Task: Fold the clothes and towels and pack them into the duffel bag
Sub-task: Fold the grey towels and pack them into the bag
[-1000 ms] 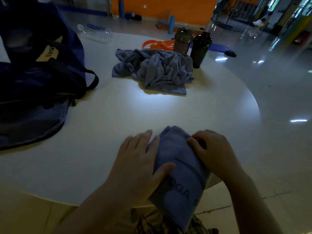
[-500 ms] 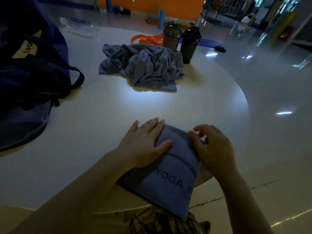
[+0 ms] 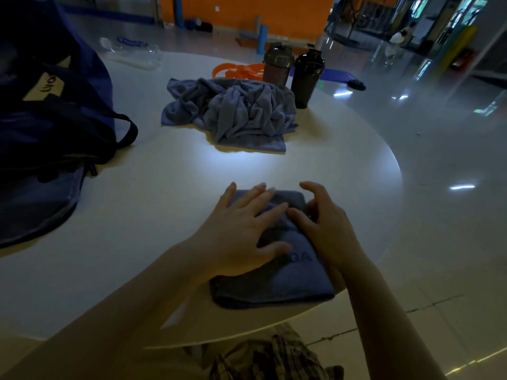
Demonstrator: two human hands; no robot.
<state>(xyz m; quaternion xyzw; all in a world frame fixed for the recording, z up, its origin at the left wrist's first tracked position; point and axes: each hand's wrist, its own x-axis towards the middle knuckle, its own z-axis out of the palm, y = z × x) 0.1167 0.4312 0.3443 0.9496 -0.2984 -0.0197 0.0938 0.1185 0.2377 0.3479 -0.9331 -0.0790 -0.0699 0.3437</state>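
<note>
At the bottom centre of the frame, we have a folded towel (image 3: 288, 281) lying on the near edge of the round white table (image 3: 153, 204). It is blue-grey, and the letters "GA" show on its top face beside our thumb. Our left hand (image 3: 241, 231) lies flat on it with fingers straight and spread, palm pressing down on the left half of the cloth. Our right hand (image 3: 326, 229) sits at the towel's right edge with fingers bent and arched, thumb touching the fabric; we cannot tell whether those fingers actually pinch the cloth or only rest against it.

Further up, at the centre of the frame, a second towel (image 3: 241, 113) of the same colour lies crumpled in a heap, well apart from the folded one. Just behind it, at the upper centre, stand two dark bottles (image 3: 306, 78), side by side and upright, the right one touching the heap's far corner. An orange band (image 3: 233, 71) lies behind the heap, to the left of the bottles.

On the left edge of the frame sits the bag (image 3: 52, 111), dark navy, with a black strap looping out onto the table toward the middle. A clear plastic bottle (image 3: 131, 52) lies on its side at the upper left, beyond the bag.
</note>
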